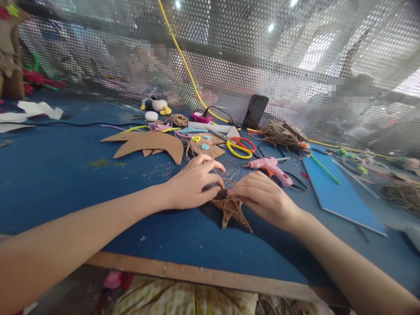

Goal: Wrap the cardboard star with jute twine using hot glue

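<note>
A brown star [232,211] wrapped in jute twine lies flat on the blue table [59,175], near its front edge. My left hand [193,182] rests on the star's upper left part, fingers curled over it and pinching a dark bit at its top. My right hand [264,197] presses on the star's upper right side, fingers bent toward the same spot. A thin strand of twine runs from between my hands toward the pile behind them.
A pink glue gun [272,168] lies just behind my right hand. Farther back are yellow-and-red scissors [239,145], cardboard pieces [147,143], a twine roll [179,119], a black phone [255,111], a blue sheet [337,192] at the right, and a perforated metal screen [229,52].
</note>
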A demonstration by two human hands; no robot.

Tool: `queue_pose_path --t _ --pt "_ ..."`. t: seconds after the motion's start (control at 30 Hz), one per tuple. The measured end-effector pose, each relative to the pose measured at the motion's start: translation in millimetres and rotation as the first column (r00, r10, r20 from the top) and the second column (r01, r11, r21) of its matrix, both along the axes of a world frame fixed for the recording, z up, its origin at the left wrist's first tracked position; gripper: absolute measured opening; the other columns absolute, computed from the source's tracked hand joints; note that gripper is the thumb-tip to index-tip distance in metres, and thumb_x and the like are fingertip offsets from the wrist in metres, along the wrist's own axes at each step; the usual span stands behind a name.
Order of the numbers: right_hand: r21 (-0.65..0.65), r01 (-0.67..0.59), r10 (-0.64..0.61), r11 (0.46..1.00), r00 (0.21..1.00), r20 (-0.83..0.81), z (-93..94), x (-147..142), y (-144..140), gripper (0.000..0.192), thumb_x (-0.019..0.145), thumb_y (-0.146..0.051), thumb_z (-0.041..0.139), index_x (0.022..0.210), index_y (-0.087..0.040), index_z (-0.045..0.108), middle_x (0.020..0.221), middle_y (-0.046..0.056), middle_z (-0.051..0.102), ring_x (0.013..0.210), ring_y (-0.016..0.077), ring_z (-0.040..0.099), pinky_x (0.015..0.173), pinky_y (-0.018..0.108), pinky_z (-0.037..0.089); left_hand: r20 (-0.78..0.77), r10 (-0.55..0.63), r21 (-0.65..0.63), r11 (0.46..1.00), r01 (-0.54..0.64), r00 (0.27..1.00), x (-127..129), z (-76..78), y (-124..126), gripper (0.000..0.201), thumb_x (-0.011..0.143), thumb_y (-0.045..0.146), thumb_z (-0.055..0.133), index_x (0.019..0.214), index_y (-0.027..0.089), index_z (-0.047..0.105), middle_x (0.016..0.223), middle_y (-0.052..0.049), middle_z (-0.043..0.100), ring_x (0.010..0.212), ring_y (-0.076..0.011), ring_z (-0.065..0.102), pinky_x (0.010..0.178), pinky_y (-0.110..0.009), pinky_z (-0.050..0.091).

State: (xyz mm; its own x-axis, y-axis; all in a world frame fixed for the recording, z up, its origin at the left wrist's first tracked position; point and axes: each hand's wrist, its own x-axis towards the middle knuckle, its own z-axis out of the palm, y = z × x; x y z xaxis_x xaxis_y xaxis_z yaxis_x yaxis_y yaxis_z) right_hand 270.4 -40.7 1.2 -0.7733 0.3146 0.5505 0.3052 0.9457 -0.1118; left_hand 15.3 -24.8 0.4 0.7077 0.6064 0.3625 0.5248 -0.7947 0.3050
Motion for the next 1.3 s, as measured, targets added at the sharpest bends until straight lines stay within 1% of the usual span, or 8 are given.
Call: queue_pose_path --t 0.2,0.5,0.77,0.87,0.93,1.0,1.17,1.3 --pt "-0.049 -0.047 0.047 0.998 0.999 -0.006 -2.1 -2 -2 0.030 0.097 -0.004 0.051 0.122 -0.015 0.064 0.113 0.011 0.071 0.108 0.0189 0.065 0.093 0.038 0.055 0.101 0.037 -0.206 0.979 -0.016 0.994 2 0.8 2 0.029 0.100 0.038 0.052 0.102 0.026 0.078 0.134 -0.004 0.063 0.125 -0.0289 0.044 0.115 -0.052 0.035" --pt "-0.064 -0.097 0.098 0.993 0.995 0.013 -0.5 -6 -4 0.035 0.096 -0.005 0.052 0.128 -0.012 0.064 0.124 0.014 0.072 0.121 0.0213 0.064 0.105 0.042 0.053 0.191 0.118 -0.341 0.939 -0.047 0.974 1 3.9 4 0.030 0.097 0.048 0.058 0.104 0.028 0.079 0.135 -0.004 0.065 0.130 -0.0307 0.044 0.110 -0.053 0.040" --pt "-0.070 -0.207 0.208 0.976 0.978 0.015 1.9 -9 -6 0.038 0.096 -0.005 0.054 0.132 -0.013 0.061 0.124 0.012 0.074 0.123 0.0206 0.064 0.107 0.042 0.050 0.227 0.094 -0.277 0.960 -0.028 0.969 1 3.7 4 0.017 0.091 0.041 0.068 0.093 0.027 0.078 0.130 -0.003 0.064 0.129 -0.0291 0.049 0.115 -0.053 0.034" --pt "-0.069 -0.145 0.145 0.987 0.989 -0.010 5.8 -8 -7 0.026 0.095 -0.012 0.061 0.120 -0.016 0.065 0.108 0.010 0.077 0.105 0.0200 0.069 0.093 0.039 0.054 0.239 0.101 -0.267 0.963 -0.035 0.966 1 4.2 4 0.018 0.091 0.042 0.068 0.091 0.026 0.077 0.131 -0.004 0.063 0.131 -0.0292 0.048 0.116 -0.053 0.033" --pt "-0.052 -0.075 0.077 0.996 0.997 0.031 8.3 -7 -7 0.016 0.094 -0.023 0.066 0.108 -0.017 0.067 0.095 0.007 0.075 0.093 0.0202 0.068 0.085 0.039 0.054 0.244 0.115 -0.268 0.962 -0.047 0.963 1 4.5 4 0.020 0.090 0.044 0.068 0.090 0.025 0.077 0.133 -0.005 0.061 0.132 -0.0296 0.047 0.117 -0.054 0.033" --pt "-0.018 -0.038 0.039 0.999 0.994 0.105 9.7 -6 -6 0.017 0.093 -0.034 0.068 0.101 -0.018 0.067 0.090 0.007 0.073 0.090 0.0216 0.066 0.083 0.040 0.052 0.249 0.130 -0.275 0.960 -0.058 0.960 1 4.6 3 0.022 0.091 0.044 0.067 0.091 0.025 0.076 0.135 -0.006 0.059 0.133 -0.0300 0.046 0.117 -0.055 0.033" --pt "-0.069 -0.009 0.024 0.998 0.976 0.216 9.8 -4 -4 0.031 0.092 -0.048 0.067 0.100 -0.018 0.065 0.094 0.008 0.071 0.090 0.0218 0.063 0.085 0.040 0.050 0.230 0.138 -0.282 0.957 -0.070 0.963 1 5.1 2 0.022 0.092 0.045 0.064 0.092 0.025 0.075 0.135 -0.006 0.058 0.134 -0.0303 0.044 0.118 -0.057 0.032" --pt "-0.115 0.039 -0.011 0.993 0.972 0.237 9.5 -4 -6 0.033 0.093 -0.048 0.065 0.107 -0.018 0.064 0.103 0.010 0.069 0.091 0.0216 0.061 0.083 0.039 0.050 0.207 0.125 -0.242 0.968 -0.073 0.970 1 4.3 2 0.022 0.093 0.044 0.064 0.092 0.025 0.074 0.134 -0.005 0.059 0.133 -0.0299 0.044 0.118 -0.056 0.032"
